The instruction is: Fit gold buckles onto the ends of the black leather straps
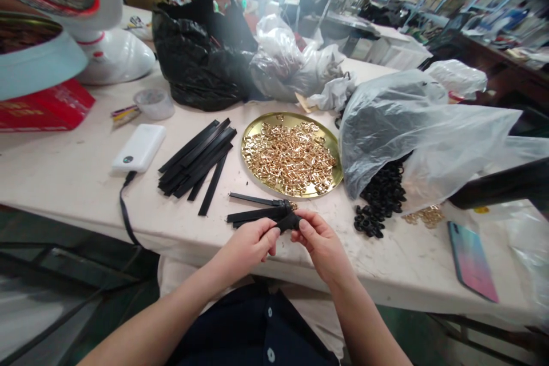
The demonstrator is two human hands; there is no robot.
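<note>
At the far left a white power bank (139, 147) is lying flat on the white table (64, 166), its cable hanging over the edge, so it is staying clear of the working place; next to it a fan of loose black strips (198, 161) is waiting within easy reach of the left hand (249, 246); this hand is closing its thumb and fingers on the near end of a black strap (286, 222), pinching it just above the table edge; 2 more strips (256, 209) are lying just behind, touching the held piece as far as I can tell; the right hand (319, 240) is gripping the same strap from the other side, fingers curled, both hands meeting close to the body where the person is seeing the small work well; behind them a gold tray (332, 151) is holding many small gold metal fittings (289, 157), kept together by its rim; further right black rings (381, 197) are spilling out from a clear plastic bag (429, 131); a phone (472, 260) is lying at the far right.
</note>
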